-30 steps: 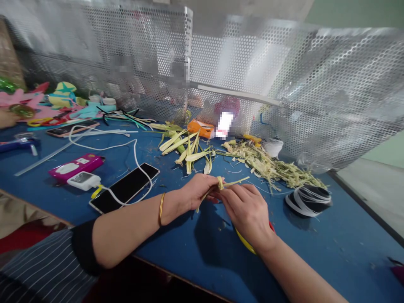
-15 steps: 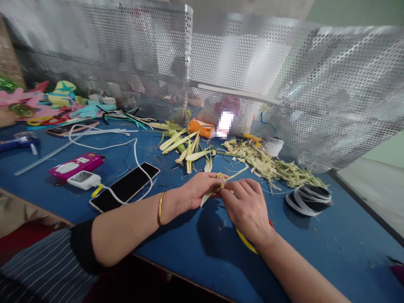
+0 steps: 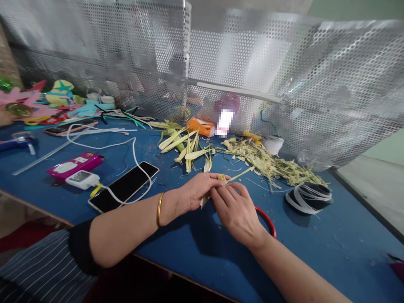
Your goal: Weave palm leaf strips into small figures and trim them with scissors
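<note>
My left hand [image 3: 202, 189], with a gold bangle at the wrist, pinches a pale yellow-green leaf strip [image 3: 241, 173] just above the table. A knotted or folded part of the leaf shows at the fingertips, and a pale flat end hangs below them. My right hand [image 3: 235, 208] presses against the left one, its fingers closed round the same leaf; its fingertips are hidden. A red curved handle [image 3: 267, 221] shows on the table beside my right wrist, the rest of it covered by the hand. Similar leaf strips [image 3: 189, 147] lie in a loose pile beyond my hands.
Shredded plant trimmings [image 3: 271, 164] and a black spool with white ribbon [image 3: 309, 198] lie at right. On the left are a phone [image 3: 126, 185], a white cable, a magenta device [image 3: 75, 164] and a blue tool [image 3: 15, 143]. A perforated metal screen [image 3: 233, 59] stands behind.
My right hand has moved slightly left and closed in against my left fingers. More of the red handle is uncovered, and its yellow part is now hidden.
</note>
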`<state>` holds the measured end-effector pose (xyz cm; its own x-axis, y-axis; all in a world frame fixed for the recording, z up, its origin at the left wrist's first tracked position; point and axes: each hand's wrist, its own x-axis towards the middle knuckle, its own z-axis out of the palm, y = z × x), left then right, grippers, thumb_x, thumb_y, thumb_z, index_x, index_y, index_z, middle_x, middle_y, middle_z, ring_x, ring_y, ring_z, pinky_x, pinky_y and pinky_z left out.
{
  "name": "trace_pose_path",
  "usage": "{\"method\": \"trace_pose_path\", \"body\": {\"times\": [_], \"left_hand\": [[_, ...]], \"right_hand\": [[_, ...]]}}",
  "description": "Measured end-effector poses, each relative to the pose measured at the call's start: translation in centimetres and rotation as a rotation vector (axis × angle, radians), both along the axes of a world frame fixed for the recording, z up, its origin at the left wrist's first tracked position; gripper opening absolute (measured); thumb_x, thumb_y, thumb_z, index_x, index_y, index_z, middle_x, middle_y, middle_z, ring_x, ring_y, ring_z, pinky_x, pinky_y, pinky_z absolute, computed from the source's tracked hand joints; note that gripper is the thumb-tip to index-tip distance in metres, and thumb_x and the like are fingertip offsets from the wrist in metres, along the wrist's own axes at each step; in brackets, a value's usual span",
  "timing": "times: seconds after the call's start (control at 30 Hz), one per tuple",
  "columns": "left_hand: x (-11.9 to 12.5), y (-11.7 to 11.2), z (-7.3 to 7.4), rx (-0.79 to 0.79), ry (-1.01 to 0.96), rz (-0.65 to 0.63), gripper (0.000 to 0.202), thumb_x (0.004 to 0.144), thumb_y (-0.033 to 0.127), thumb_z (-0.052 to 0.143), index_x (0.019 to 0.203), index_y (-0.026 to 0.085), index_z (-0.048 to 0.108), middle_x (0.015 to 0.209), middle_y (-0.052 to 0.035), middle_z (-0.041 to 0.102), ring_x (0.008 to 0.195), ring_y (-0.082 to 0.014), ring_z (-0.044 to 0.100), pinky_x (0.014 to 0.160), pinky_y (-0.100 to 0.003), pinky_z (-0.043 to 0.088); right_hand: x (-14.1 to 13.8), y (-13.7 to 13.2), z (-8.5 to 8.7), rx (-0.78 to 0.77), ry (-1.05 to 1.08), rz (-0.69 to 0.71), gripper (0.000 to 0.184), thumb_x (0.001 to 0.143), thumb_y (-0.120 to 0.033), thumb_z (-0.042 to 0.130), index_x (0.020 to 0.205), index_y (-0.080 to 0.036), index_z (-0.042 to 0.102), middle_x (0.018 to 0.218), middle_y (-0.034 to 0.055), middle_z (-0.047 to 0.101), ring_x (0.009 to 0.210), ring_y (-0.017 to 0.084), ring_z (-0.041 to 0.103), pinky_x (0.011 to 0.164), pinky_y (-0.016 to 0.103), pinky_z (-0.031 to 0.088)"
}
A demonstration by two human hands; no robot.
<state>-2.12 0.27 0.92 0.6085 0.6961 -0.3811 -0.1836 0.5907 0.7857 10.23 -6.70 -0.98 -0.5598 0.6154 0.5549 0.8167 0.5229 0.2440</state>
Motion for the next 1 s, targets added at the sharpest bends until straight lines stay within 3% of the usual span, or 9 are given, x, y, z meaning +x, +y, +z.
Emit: {"method": "trace_pose_path", "body": {"times": [0.13, 0.23, 0.33, 0.47, 0.57, 0.7, 0.83, 0.9, 1.0], "left_hand": [[0.1, -0.2, 0.1, -0.017, 0.013, -0.033, 0.022, 0.076, 0.003, 0.058, 0.089, 0.013, 0.072, 0.072, -0.0036, 0.068, 0.06, -0.0088, 0.061, 0.057, -0.019, 0.043], [0.0, 0.0, 0.0, 0.039, 0.038, -0.037, 0.021, 0.074, 0.003, 0.061, 0.089, 0.013, 0.073, 0.068, -0.0012, 0.066, 0.055, -0.0062, 0.056, 0.052, -0.018, 0.04], [-0.2, 0.3, -0.1, 0.101, 0.018, -0.044, 0.016, 0.074, 0.009, 0.068, 0.09, 0.011, 0.073, 0.073, -0.0028, 0.068, 0.059, -0.0073, 0.059, 0.062, -0.021, 0.047], [-0.3, 0.7, -0.1, 0.098, 0.039, -0.052, 0.017, 0.078, 0.013, 0.07, 0.095, 0.011, 0.071, 0.077, -0.0058, 0.07, 0.063, -0.0112, 0.065, 0.071, -0.027, 0.051], [-0.3, 0.9, 0.0, 0.089, 0.054, -0.043, 0.017, 0.076, 0.013, 0.072, 0.093, 0.012, 0.071, 0.077, -0.0063, 0.07, 0.066, -0.0133, 0.067, 0.07, -0.028, 0.051], [-0.3, 0.7, 0.1, 0.126, 0.076, -0.056, 0.017, 0.073, 0.012, 0.075, 0.089, 0.011, 0.072, 0.075, -0.005, 0.07, 0.064, -0.0117, 0.066, 0.069, -0.026, 0.049], [-0.3, 0.5, 0.3, 0.173, 0.128, 0.02, 0.014, 0.074, 0.008, 0.071, 0.088, 0.011, 0.07, 0.07, -0.0031, 0.067, 0.057, -0.0102, 0.063, 0.063, -0.026, 0.047], [-0.3, 0.6, 0.4, 0.163, 0.145, 0.046, 0.013, 0.076, 0.008, 0.069, 0.088, 0.011, 0.069, 0.072, -0.004, 0.068, 0.057, -0.0102, 0.063, 0.06, -0.025, 0.046], [-0.4, 1.0, 0.4, 0.105, 0.131, 0.075, 0.017, 0.076, 0.009, 0.069, 0.092, 0.012, 0.068, 0.078, -0.0051, 0.069, 0.061, -0.0103, 0.064, 0.057, -0.022, 0.043]], "right_hand": [[0.1, 0.1, 0.0, -0.026, 0.006, -0.02, 0.02, 0.093, -0.01, 0.044, 0.085, -0.017, 0.061, 0.081, 0.0058, 0.063, 0.075, 0.02, 0.055, 0.091, 0.039, 0.037], [0.3, 0.2, 0.3, -0.039, 0.122, 0.016, 0.022, 0.094, -0.011, 0.043, 0.082, -0.018, 0.059, 0.081, 0.0047, 0.065, 0.076, 0.019, 0.058, 0.09, 0.038, 0.038], [0.8, 0.3, 0.8, -0.108, 0.479, -0.05, 0.017, 0.093, -0.017, 0.05, 0.08, -0.02, 0.06, 0.078, 0.0028, 0.067, 0.077, 0.018, 0.061, 0.081, 0.035, 0.041], [1.6, 0.9, 0.9, -0.365, 1.111, -0.205, 0.014, 0.084, -0.024, 0.059, 0.071, -0.02, 0.061, 0.068, 0.0002, 0.067, 0.063, 0.016, 0.06, 0.063, 0.028, 0.044], [1.9, 1.4, 0.4, -0.501, 1.31, -0.245, 0.014, 0.079, -0.03, 0.063, 0.07, -0.019, 0.063, 0.065, 0.0002, 0.066, 0.059, 0.016, 0.059, 0.058, 0.027, 0.044], [1.9, 1.7, -0.1, -0.539, 1.32, -0.329, 0.019, 0.078, -0.037, 0.064, 0.07, -0.019, 0.063, 0.062, -0.0004, 0.065, 0.056, 0.015, 0.055, 0.054, 0.026, 0.041], [2.0, 1.6, -0.1, -0.515, 1.188, -0.392, 0.02, 0.081, -0.038, 0.061, 0.071, -0.021, 0.06, 0.06, -0.0012, 0.062, 0.053, 0.016, 0.054, 0.052, 0.027, 0.04], [2.3, 1.6, 0.0, -0.358, 0.994, -0.388, 0.015, 0.083, -0.034, 0.059, 0.077, -0.021, 0.061, 0.071, 0.0026, 0.067, 0.065, 0.02, 0.061, 0.06, 0.031, 0.044], [2.8, 1.6, 0.6, -0.05, 0.576, -0.252, 0.014, 0.086, -0.024, 0.058, 0.098, -0.02, 0.063, 0.101, 0.0101, 0.069, 0.096, 0.026, 0.062, 0.084, 0.039, 0.044]]}}
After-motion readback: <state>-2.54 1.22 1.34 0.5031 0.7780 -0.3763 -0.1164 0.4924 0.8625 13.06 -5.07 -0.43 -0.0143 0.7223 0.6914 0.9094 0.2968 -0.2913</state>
